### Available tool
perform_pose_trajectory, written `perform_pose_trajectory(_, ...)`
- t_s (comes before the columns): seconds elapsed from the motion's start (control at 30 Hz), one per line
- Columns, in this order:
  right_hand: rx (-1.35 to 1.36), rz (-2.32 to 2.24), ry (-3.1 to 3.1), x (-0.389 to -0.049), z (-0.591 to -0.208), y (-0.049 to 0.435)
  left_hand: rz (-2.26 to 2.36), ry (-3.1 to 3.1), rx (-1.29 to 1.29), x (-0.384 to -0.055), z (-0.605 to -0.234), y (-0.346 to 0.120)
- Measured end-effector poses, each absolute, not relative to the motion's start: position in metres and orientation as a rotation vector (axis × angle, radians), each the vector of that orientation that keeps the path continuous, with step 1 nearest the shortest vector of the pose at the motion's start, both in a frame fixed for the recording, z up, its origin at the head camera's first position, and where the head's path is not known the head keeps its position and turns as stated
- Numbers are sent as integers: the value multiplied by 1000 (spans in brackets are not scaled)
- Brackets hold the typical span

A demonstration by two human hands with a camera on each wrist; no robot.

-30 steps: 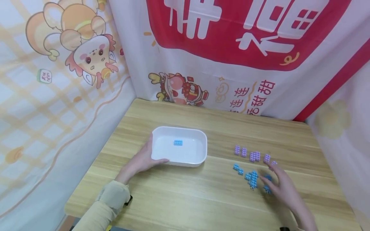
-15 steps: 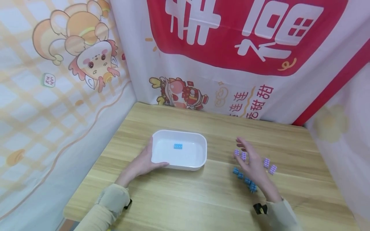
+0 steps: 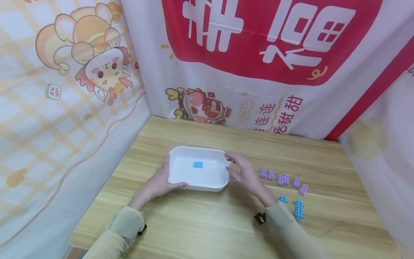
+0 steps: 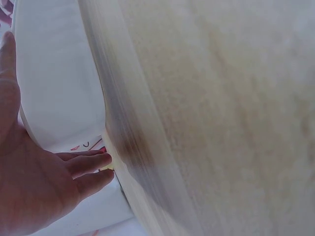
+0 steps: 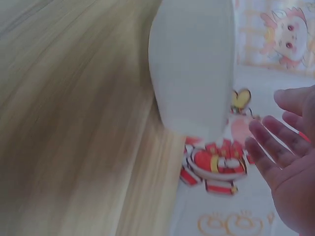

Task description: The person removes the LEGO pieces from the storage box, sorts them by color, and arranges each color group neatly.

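Observation:
A white plastic box (image 3: 197,187), rectangular with rounded corners, stands on the table with one light-blue building brick (image 3: 198,164) inside. My left hand (image 3: 160,181) holds its left end, the thumb along the front rim and the fingers at the side. In the left wrist view that hand (image 4: 49,182) has its fingers against the box's outer wall (image 4: 59,73). My right hand (image 3: 247,176) is at the box's right end, fingertips by the rim. The right wrist view shows the right hand (image 5: 290,152) with fingers spread, beside the box wall (image 5: 192,64).
Several purple bricks (image 3: 283,179) lie in a row on the wooden table (image 3: 200,223) at the right. Nearer are blue bricks (image 3: 299,209) and a blue piece (image 3: 282,199) partly hidden by the right sleeve. Printed cloth (image 3: 275,39) hangs behind the table.
My right hand has moved left from the bricks, over the purple row, to the box's right end. The left hand keeps its hold on the box, which stays in place.

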State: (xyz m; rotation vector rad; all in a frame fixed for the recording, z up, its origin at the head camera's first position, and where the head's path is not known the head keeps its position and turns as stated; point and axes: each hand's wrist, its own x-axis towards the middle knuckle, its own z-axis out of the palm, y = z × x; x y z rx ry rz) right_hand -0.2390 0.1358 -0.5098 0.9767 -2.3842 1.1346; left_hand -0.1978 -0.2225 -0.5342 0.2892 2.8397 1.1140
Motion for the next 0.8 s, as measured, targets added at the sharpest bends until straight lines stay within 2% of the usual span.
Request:
perform_pose_trajectory(0.33,1042,1212,-2731,-262,-515,83,1094,2832,258,-198,-535,-224)
perform_pose_trajectory(0.8,1123,1112,-2839,-289,-527,48,1074,2830,242,-199,-537,-226)
